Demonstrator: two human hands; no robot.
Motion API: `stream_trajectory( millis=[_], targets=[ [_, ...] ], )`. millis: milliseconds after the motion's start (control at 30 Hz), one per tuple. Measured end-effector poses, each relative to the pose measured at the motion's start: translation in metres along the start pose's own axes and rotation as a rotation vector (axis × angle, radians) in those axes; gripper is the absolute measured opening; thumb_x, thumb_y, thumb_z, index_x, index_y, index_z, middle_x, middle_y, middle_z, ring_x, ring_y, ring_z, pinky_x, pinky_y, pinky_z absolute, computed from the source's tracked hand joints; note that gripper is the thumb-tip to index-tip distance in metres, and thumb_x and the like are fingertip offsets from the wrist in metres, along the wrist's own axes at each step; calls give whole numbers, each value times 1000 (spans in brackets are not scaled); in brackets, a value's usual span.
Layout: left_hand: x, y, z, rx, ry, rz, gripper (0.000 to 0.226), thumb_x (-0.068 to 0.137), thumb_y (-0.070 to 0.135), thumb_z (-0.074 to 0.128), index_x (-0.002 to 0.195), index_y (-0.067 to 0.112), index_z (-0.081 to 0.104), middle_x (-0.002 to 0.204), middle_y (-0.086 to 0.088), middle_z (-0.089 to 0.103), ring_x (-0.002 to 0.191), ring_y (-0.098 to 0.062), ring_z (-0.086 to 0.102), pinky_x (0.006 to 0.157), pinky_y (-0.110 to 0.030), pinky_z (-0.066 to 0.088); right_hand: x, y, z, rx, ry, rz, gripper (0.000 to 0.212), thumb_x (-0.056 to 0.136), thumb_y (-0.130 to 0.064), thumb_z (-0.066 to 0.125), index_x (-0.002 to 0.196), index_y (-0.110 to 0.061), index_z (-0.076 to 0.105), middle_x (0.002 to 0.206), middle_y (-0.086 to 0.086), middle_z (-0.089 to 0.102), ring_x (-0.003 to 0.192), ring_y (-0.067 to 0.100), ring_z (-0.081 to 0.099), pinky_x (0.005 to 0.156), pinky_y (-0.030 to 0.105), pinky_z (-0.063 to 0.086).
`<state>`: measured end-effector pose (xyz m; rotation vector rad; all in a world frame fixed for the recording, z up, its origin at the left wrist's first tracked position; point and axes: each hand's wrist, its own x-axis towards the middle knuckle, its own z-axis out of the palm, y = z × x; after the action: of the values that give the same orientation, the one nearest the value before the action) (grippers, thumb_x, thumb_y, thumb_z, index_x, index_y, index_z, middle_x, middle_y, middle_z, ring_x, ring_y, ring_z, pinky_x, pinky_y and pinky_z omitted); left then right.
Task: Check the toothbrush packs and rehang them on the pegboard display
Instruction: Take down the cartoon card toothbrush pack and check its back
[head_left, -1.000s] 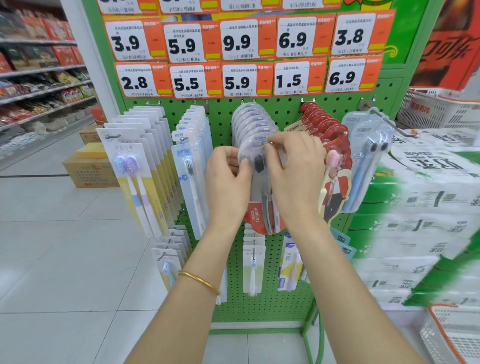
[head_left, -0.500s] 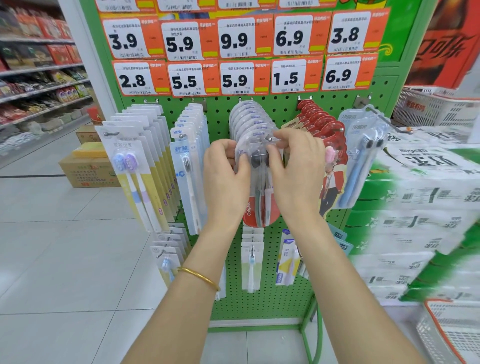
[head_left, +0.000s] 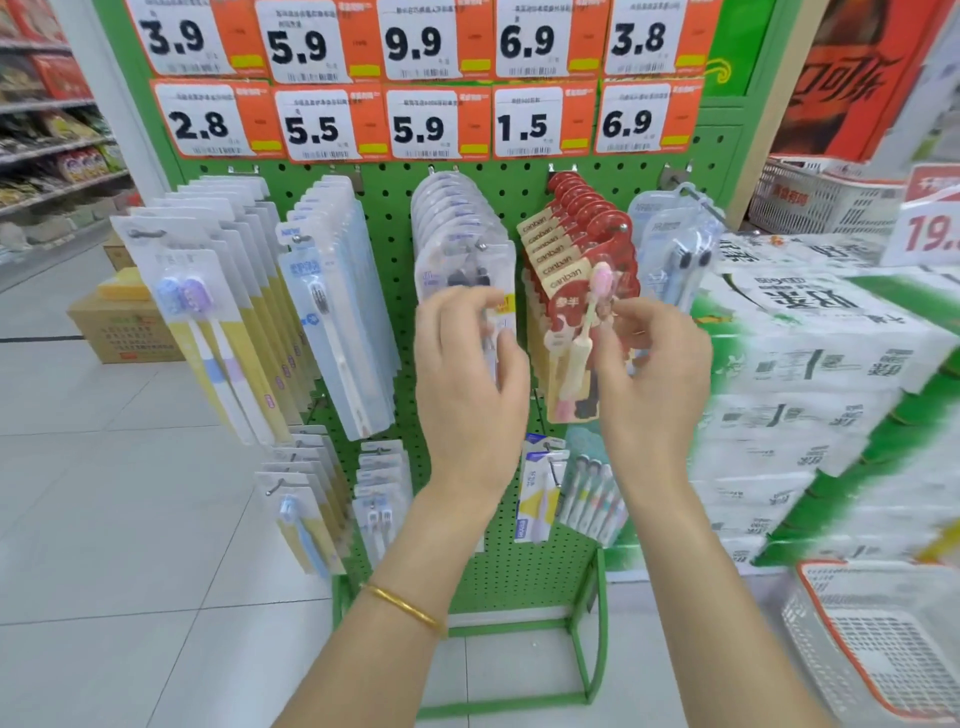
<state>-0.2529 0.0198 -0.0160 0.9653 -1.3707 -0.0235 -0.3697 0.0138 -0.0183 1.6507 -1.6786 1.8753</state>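
1. Left hand (head_left: 467, 379): fingers curled against the front clear pack (head_left: 467, 260); grip cannot be told.
2. Right hand (head_left: 657, 374): pinches the front "canban" pack (head_left: 566, 332), pink brush inside.
3. Both packs hang on the green pegboard (head_left: 395, 218).
4. Above the hands: price tags (head_left: 418, 127) 5.9, 1.5, 6.9.

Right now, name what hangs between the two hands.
In the head view, the front red canban pack hangs between the left hand and the right hand.
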Motion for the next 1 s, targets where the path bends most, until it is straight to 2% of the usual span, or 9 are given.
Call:
stream_trajectory(
  millis=[67, 133, 233, 367, 467, 600, 833, 933, 1000],
  targets=[
    [-12, 3, 9, -39, -71, -78, 26, 86, 1, 50, 108, 12, 56, 106, 8, 43, 85, -5, 54, 72, -34, 49, 1, 12, -4, -57, -32, 66, 29, 88, -24, 63, 113, -10, 58, 103, 5, 59, 99, 27, 51, 85, 28, 35],
    [-18, 3, 16, -51, -134, -127, 26, 86, -1, 50, 106, 13, 57, 106, 7, 45, 81, -3, 53, 73, -30, 48, 5, 17, -3, -86, -79, 106, 46, 85, -28, 67, 123, -6, 51, 116, 11, 54, 109, 29, 48, 92, 32, 34],
    [-16, 0, 20, -56, -202, -164, 26, 87, -1, 50, 104, 16, 57, 103, 10, 45, 81, -1, 51, 76, -23, 45, 11, 17, 5, -84, -137, 142, 70, 80, -32, 72, 135, -3, 40, 130, 14, 46, 123, 27, 39, 99, 28, 28],
    [-9, -5, 22, -85, -262, -173, 27, 86, -1, 48, 100, 22, 54, 100, 19, 44, 83, -2, 51, 74, -17, 42, 19, 14, 21, -86, -163, 187, 88, 77, -39, 74, 142, -3, 29, 141, 14, 38, 132, 27, 32, 106, 33, 27],
    [-3, -7, 24, -101, -277, -197, 28, 85, -1, 47, 98, 23, 54, 100, 17, 47, 84, -4, 51, 74, -18, 42, 21, 10, 31, -119, -164, 210, 96, 74, -44, 74, 145, -5, 23, 145, 14, 34, 136, 26, 28, 107, 37, 29],
    [1, -7, 28, -133, -278, -203, 33, 84, -3, 46, 94, 28, 52, 100, 15, 50, 87, -4, 52, 77, -20, 44, 21, 10, 39, -214, -109, 192, 98, 71, -49, 75, 144, -6, 27, 138, 12, 42, 129, 27, 37, 100, 38, 34],
    [0, -2, 29, -97, -228, -185, 27, 84, 0, 45, 98, 21, 55, 99, 16, 50, 83, -2, 52, 72, -20, 45, 19, 15, 40, -160, -61, 178, 80, 74, -39, 73, 137, -5, 36, 129, 11, 48, 120, 27, 42, 94, 35, 33],
    [4, 5, 27, -43, -57, -148, 24, 82, -1, 48, 99, 13, 57, 98, 5, 51, 86, -9, 51, 75, -17, 42, 18, 13, 36, -130, 6, 157, 75, 75, -35, 72, 134, -1, 40, 126, 14, 49, 118, 29, 43, 97, 40, 37],
    [8, 4, 23, 27, 122, -134, 26, 80, -1, 51, 104, 4, 55, 106, -7, 51, 97, -20, 50, 88, -23, 41, 14, 8, 32, -139, 136, 79, 60, 76, -27, 67, 126, 1, 47, 121, 18, 53, 115, 30, 44, 97, 44, 37]
  ],
)
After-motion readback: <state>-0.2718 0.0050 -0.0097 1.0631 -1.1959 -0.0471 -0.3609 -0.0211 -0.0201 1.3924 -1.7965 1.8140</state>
